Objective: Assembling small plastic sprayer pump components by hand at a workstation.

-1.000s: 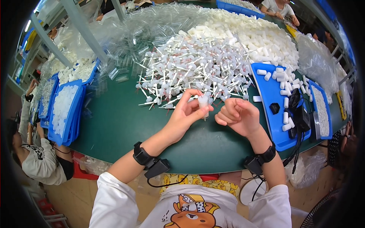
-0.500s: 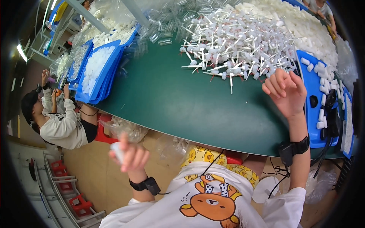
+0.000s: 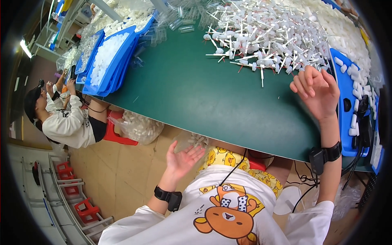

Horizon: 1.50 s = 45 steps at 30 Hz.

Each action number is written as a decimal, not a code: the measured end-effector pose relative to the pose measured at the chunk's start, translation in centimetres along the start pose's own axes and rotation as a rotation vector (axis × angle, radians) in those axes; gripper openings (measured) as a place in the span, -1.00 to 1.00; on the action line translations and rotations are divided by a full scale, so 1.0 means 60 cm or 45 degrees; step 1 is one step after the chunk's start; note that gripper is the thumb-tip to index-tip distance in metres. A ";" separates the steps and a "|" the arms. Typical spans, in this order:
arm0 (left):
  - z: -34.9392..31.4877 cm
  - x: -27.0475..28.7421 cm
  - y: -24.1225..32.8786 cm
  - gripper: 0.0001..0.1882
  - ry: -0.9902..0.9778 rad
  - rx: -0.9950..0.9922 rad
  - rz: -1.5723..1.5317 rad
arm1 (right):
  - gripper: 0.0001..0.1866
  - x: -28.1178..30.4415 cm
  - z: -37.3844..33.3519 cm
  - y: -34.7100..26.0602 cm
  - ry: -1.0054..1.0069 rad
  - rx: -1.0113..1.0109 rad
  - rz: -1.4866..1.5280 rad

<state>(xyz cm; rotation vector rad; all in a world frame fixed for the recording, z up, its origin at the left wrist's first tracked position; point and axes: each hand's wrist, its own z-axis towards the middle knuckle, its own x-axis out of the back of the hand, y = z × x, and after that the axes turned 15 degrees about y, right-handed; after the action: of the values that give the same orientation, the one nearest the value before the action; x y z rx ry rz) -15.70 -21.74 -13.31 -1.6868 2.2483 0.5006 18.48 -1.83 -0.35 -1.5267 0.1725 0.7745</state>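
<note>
Palm up, my left hand (image 3: 183, 160) hangs just off the near edge of the green table (image 3: 204, 110), fingers stretched out and nothing in it. A plastic bag of white cylindrical pieces (image 3: 197, 139) is close behind it, below the table edge. My right hand (image 3: 316, 92) is over the right part of the table, its fingers loosely curled and the thumb apart, with no thing visible in it. Just beyond it spreads a heap of white stick-like parts with translucent round pieces and thin red bits (image 3: 269, 36). A blue tray (image 3: 345, 104) with white cylinders lies beside my right wrist.
Stacked blue trays (image 3: 118, 77) with whitish pieces stand at the far left. Clear plastic tubes (image 3: 185, 22) lie at the back. A person in a white top (image 3: 69, 124) sits at the left near a bag of white pieces (image 3: 141, 127). Black cables (image 3: 361, 141) cross the right tray.
My left hand has moved right, opened and let go of a small whitish thing it held. My right hand shifts slightly right in the picture and stays loosely curled.
</note>
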 end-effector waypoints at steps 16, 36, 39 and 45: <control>0.200 0.214 0.184 0.19 0.671 -1.325 0.848 | -0.54 0.005 0.004 0.016 -0.182 -0.085 -0.104; 0.259 -0.018 -0.015 -0.35 -0.503 -0.491 2.076 | -0.53 0.011 0.011 0.023 -0.268 -0.149 -0.168; 0.270 -0.036 -0.008 -0.52 -0.223 -0.919 2.829 | -0.53 0.011 0.011 0.027 -0.276 -0.165 -0.206; 0.325 0.071 0.120 -0.67 -0.177 -1.604 2.936 | -0.55 0.014 0.006 0.023 -0.245 -0.171 -0.260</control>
<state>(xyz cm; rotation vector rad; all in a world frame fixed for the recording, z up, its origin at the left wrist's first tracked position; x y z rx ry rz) -23.42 -15.03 -31.93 1.8636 2.4720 2.2715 18.23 -1.41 -1.91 -1.5574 -0.1791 0.7755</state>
